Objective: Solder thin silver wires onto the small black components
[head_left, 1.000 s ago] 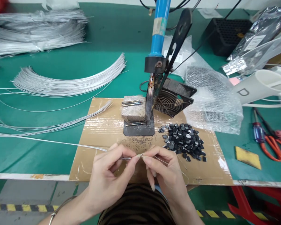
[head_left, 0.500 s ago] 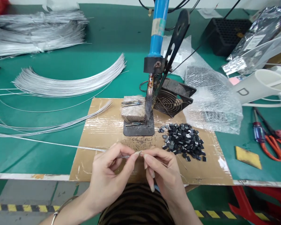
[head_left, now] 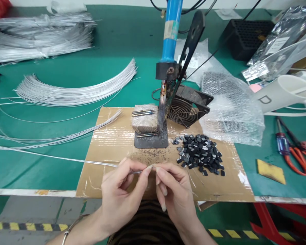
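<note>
My left hand (head_left: 124,187) is closed in a pinch around thin grey-white wires (head_left: 99,163), which trail off to the left across the cardboard sheet (head_left: 104,129). My right hand (head_left: 174,187) pinches at the wire end, its fingertips almost meeting those of the left; what exactly it grips is too small to make out. Just beyond the hands stands a soldering iron with a blue handle (head_left: 171,47), its tip pointing down onto a dark metal plate (head_left: 155,142). A pale block (head_left: 144,122) with thin metal rods on it sits beside the tip.
Right of the iron are a small fan (head_left: 185,112) and a pile of small black pieces (head_left: 200,153). White wire bundles (head_left: 73,92) lie at left. Bubble wrap (head_left: 232,109), a white mug (head_left: 280,93), a screwdriver (head_left: 283,143), orange-handled scissors (head_left: 297,161) and a yellow sponge (head_left: 270,171) are at right.
Both hands keep their pinch at nearly the same spot. The right hand has shifted slightly left and its lower fingers have curled in a little.
</note>
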Motion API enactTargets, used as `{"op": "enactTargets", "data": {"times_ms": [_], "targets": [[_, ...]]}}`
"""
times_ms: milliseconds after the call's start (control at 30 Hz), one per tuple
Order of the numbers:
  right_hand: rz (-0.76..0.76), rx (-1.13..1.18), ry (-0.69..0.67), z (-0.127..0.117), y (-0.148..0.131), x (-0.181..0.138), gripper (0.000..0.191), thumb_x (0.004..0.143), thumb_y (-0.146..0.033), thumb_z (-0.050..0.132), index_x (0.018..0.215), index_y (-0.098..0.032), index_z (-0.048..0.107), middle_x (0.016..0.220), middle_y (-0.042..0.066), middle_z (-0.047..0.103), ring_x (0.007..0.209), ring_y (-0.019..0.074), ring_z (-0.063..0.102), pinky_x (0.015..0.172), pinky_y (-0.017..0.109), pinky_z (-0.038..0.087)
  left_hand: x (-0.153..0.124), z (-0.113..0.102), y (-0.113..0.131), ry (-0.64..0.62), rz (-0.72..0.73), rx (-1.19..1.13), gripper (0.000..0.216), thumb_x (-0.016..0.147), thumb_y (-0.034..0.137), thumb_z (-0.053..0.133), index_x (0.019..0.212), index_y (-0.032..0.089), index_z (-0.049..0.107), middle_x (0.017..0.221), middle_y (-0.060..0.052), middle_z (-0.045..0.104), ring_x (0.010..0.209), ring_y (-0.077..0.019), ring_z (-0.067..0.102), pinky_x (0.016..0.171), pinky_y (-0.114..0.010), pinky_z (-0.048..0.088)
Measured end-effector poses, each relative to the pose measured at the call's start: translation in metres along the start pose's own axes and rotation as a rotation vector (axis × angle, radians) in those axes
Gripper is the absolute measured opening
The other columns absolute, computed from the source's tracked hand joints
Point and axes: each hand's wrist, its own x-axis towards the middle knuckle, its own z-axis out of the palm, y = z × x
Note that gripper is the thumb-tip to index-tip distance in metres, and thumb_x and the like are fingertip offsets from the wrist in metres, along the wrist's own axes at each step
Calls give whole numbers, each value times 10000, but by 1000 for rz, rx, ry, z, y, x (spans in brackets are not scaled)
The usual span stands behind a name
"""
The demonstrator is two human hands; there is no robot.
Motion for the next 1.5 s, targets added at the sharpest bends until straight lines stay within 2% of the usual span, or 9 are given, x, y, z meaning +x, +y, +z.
{"op": "enactTargets", "data": {"times_ms": [267, 433, 567, 700, 867, 1033, 1133, 1333, 1500], "targets": [[-13, 54, 29, 7, 7, -1, 121, 839, -335, 865, 855, -215, 872, 540, -63, 565, 318, 8, 435, 304, 86, 375, -1, 3, 0, 28, -21, -7, 96, 957, 174, 686, 905, 254, 678, 698, 33, 671, 546, -116, 638, 469, -205, 464], [-46, -4, -24, 1, 3, -1, 165, 903, -367, 800, 941, -225, 873, 645, -33, 644, 340, 23, 511, 326, 107, 419, 4, -3, 2, -7, 19, 29, 106, 960, 161, 683, 907, 252, 673, 672, 51, 625, 502, -91, 527, 464, -221, 410], [-235, -114, 49, -19, -15, -1, 301, 989, -415, 669, 1027, -188, 864, 765, 19, 686, 447, 64, 594, 373, 148, 489, 18, -19, 5, -6, 223, 197, 125, 931, 105, 703, 940, 227, 678, 615, 74, 548, 462, -74, 375, 435, -245, 305], [-472, -228, 199, -43, -38, 0, 304, 969, -396, 679, 1033, -163, 863, 795, 55, 709, 562, 113, 612, 397, 189, 517, 33, -37, 8, 57, 436, 348, 166, 894, 58, 733, 963, 202, 686, 604, 81, 573, 476, -67, 400, 479, -261, 326], [-546, -292, 316, -60, -50, 1, 311, 947, -408, 690, 1003, -157, 865, 781, 61, 698, 571, 129, 593, 398, 225, 511, 47, -52, 15, 109, 190, 208, 111, 931, 142, 721, 875, 238, 717, 740, 58, 716, 599, -93, 594, 588, -256, 473], [-570, -349, 297, -67, -43, 0, 266, 958, -361, 698, 998, -159, 866, 781, 70, 702, 593, 136, 599, 418, 229, 525, 78, -57, 2, 288, 198, 341, 66, 901, 201, 770, 844, 230, 757, 765, 36, 757, 700, -128, 666, 728, -289, 517], [-598, -403, 265, -68, -40, 0, 240, 967, -337, 700, 995, -166, 868, 795, 79, 714, 597, 141, 615, 435, 239, 541, 101, -57, -5, 281, 91, 241, 101, 889, 215, 773, 791, 216, 749, 705, 30, 729, 630, -126, 628, 652, -287, 501], [-613, -438, 250, -69, -40, 0, 230, 960, -340, 711, 970, -171, 867, 776, 72, 707, 560, 145, 633, 433, 250, 529, 130, -51, 16, 378, 309, 361, 130, 916, 249, 748, 791, 216, 732, 682, 35, 696, 538, -111, 526, 553, -296, 415], [-606, -437, 263, -68, -41, 0, 210, 946, -323, 728, 942, -167, 868, 741, 72, 696, 550, 156, 634, 425, 260, 522, 136, -45, -20, 242, 245, 527, 139, 937, 251, 704, 811, 197, 725, 657, 25, 696, 545, -120, 556, 574, -294, 404]]}}
